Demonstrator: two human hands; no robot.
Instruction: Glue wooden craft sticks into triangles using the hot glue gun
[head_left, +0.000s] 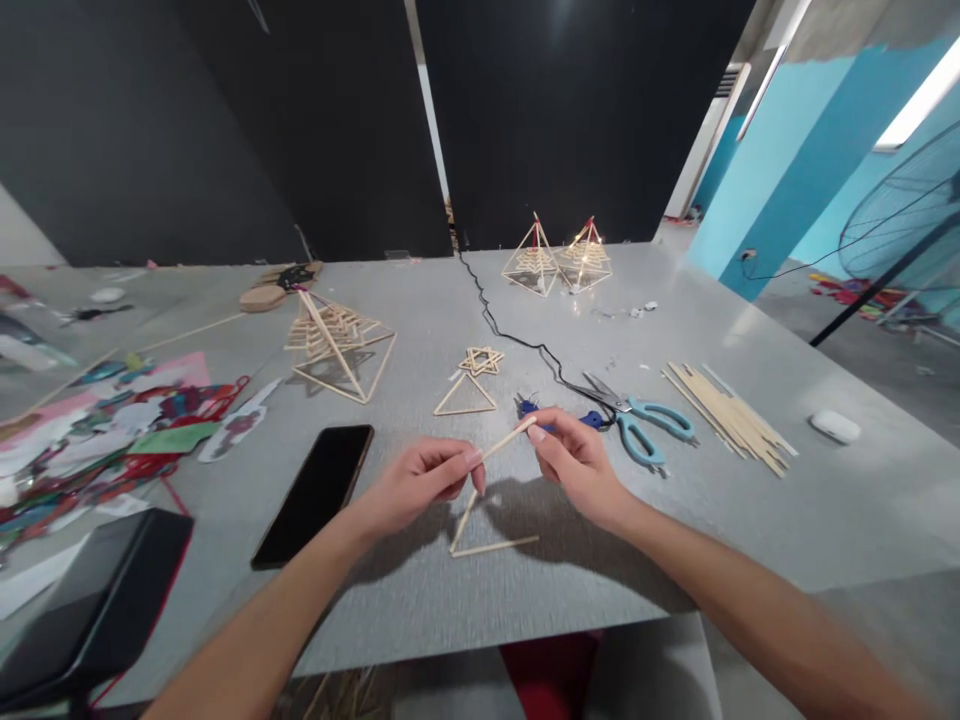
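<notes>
Two hands, the left hand (420,480) and right hand (574,460), are pinching one stick (506,440) over a grey bench (750,520) fronting black walls (562,120).

pale wooden sticks (491,500), teal-handled scissors (645,420), black phone (315,492), grey table (750,520), white earbud case (835,427)

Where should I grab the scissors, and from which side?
Take the scissors by the teal loop handles, coming from the right, near side. They lie flat on the table, blades pointing up-left toward the black cable, so the handles are the open end; the right hand is already closest.
</notes>
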